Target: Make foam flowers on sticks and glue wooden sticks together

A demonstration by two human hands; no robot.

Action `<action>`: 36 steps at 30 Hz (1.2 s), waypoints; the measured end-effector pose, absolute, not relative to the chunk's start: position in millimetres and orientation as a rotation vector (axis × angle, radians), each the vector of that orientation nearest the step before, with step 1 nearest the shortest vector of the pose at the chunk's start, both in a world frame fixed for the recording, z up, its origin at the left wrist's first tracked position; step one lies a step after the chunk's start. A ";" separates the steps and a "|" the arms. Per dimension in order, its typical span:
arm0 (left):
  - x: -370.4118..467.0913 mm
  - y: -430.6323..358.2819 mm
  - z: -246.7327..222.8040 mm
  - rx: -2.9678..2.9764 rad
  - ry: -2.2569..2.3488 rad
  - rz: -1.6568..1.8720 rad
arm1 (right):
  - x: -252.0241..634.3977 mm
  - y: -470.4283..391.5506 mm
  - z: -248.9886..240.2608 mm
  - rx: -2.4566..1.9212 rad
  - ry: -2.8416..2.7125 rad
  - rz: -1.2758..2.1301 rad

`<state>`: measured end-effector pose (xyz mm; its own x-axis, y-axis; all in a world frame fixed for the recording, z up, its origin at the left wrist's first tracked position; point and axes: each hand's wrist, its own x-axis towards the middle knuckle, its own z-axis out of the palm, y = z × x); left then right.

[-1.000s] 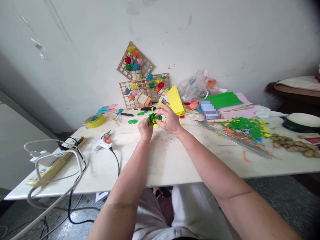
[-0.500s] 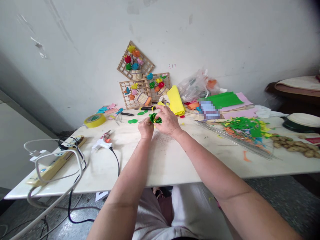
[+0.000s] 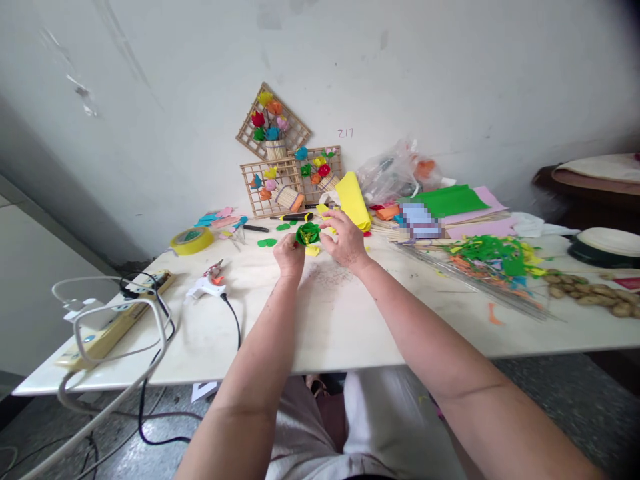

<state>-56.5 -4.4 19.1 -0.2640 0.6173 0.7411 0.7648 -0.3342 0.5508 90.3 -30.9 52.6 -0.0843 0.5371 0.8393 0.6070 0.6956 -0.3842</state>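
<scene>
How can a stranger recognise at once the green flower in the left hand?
Find the white table, then look near the middle of the picture. There the left hand holds the green flower, with the right hand just beside it. Unlike the flat green pieces lying nearby, it is cupped, with yellow bits in its centre.

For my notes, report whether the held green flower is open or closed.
Open: the green flower in the left hand spreads its petals around a yellow center.
</scene>
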 end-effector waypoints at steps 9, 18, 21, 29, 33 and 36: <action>-70.6 -7.4 33.5 -1.639 -1.573 -2.012 | 90.7 -18.7 37.3 -1.137 -1.763 0.143; -56.9 -13.7 53.2 -1.443 -1.309 -3.072 | 95.2 -14.7 31.9 -1.112 -1.833 -0.100; -62.1 -15.3 58.5 -1.355 -1.261 -3.278 | 97.4 -11.6 31.1 -1.119 -1.869 -0.152; -70.4 -4.9 46.0 -1.212 -1.121 -3.655 | 93.9 -19.1 35.6 -1.198 -2.078 -0.181; -68.9 -7.1 47.3 -1.093 -1.121 -3.808 | 93.3 -19.4 33.9 -1.214 -2.157 -0.222; -67.3 -9.8 49.2 -1.099 -1.101 -3.890 | 93.3 -16.8 31.7 -1.307 -2.180 -0.173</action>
